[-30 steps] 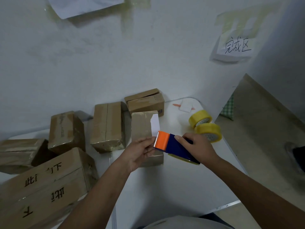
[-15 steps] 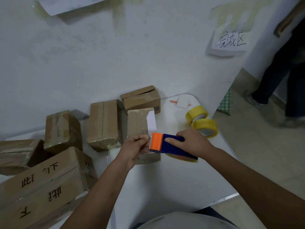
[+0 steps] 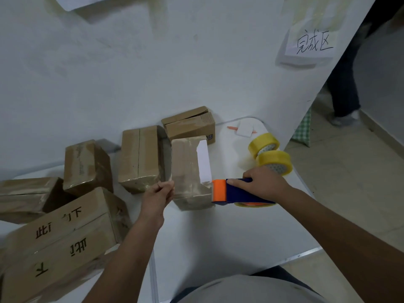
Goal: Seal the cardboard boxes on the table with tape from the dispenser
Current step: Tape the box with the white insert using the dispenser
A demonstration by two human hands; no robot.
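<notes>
Wall sign (image 3: 311,43): hanging on the white wall at upper right, reading 完成区 in handwritten strokes.
Large box (image 3: 59,243): lying at lower left, showing black printed characters upside down; 下 legible, the others not clearly readable.
Back box (image 3: 190,124): sitting against the wall, carrying a small dark mark at its lower right corner, too small to read.
Box (image 3: 189,171): lying mid-table under glossy tape, with a white panel along its right side.
Left hand (image 3: 156,193): reaching from below, fingers curled, pinching the free end of clear tape at the box's near left corner.
Tape (image 3: 190,186): stretching across the box's near end, from left hand to dispenser.
Right hand (image 3: 263,185): gripping the dispenser from above, index finger lying straight along its top towards the orange end.
Dispenser (image 3: 238,192): blue body, orange head touching the box's near right corner, yellowish roll showing beneath.
Rolls (image 3: 270,154): two yellow tape rolls resting near the table's right edge, touching each other, just beyond the right hand.
Other boxes (image 3: 140,157): lying taped along the wall to the left, close together.
Table (image 3: 218,237): white, bearing all of the above.
Bystander (image 3: 345,90): standing at right on the floor, legs only, blurred.
</notes>
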